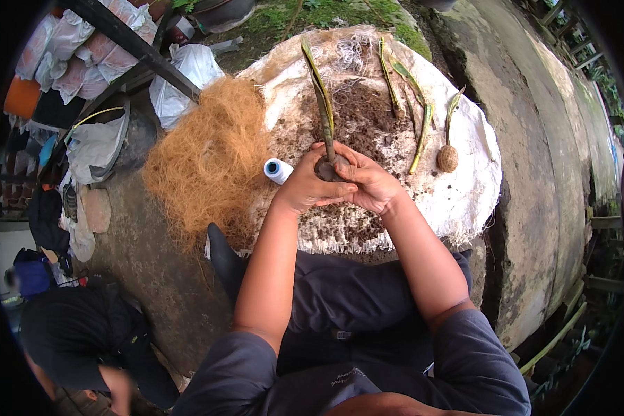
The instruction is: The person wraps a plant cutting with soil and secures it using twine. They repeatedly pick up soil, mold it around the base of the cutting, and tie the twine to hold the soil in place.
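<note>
Both my left hand [308,182] and my right hand [370,182] are cupped around a dark ball of soil [326,169]. From its top rises a snake plant cutting [324,106], nearly upright, with long yellow-edged leaves. My fingers hide most of the ball's underside. Just left of my left hand lies a spool of white thread [277,171]. Right of my hands, a wrapped ball with a leaf [447,158] rests on a white woven sack [468,203]. Several loose snake plant leaves [422,138] lie between that ball and my hands.
Loose soil [361,112] covers the sack's middle. A heap of brown coir fibre [213,156] lies at its left. Filled plastic bags [78,47] sit by a dark metal bar [135,49]. Another person [93,333] bends over at lower left. A concrete ledge [530,156] runs along the right.
</note>
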A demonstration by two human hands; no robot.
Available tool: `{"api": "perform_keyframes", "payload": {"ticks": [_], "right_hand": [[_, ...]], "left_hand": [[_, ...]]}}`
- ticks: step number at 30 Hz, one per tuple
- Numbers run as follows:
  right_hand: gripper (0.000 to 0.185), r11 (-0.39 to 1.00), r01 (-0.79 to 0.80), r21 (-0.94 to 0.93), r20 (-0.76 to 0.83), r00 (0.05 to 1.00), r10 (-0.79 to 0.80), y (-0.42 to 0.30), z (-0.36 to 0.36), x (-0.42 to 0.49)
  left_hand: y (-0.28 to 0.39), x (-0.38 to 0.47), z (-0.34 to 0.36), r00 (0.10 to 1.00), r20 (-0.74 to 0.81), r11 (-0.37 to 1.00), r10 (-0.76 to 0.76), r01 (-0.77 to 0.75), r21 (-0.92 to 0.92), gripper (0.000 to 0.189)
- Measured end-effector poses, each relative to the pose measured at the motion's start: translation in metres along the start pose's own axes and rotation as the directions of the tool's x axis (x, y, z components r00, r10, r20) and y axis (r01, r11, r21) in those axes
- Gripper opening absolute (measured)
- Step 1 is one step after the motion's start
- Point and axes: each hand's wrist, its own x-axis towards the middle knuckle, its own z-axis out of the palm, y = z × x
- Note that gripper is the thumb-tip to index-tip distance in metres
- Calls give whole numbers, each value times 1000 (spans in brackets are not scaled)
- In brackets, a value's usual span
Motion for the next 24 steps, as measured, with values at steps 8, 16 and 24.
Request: {"api": "perform_keyframes", "payload": {"ticks": [8,16,24], "right_hand": [[43,831,213,-514,-151,931,-332,15,2,12],[42,995,64,-76,-273,958,-83,0,-8,3],[59,990,-96,101,-34,994,100,-9,-4,-5]], "left_hand": [[-13,6,-9,996,8,969,93,-92,230,48],[-9,6,1,992,-66,993,111,-108,50,61],[-6,3,-3,995,-14,995,95,-94,25,48]]}}
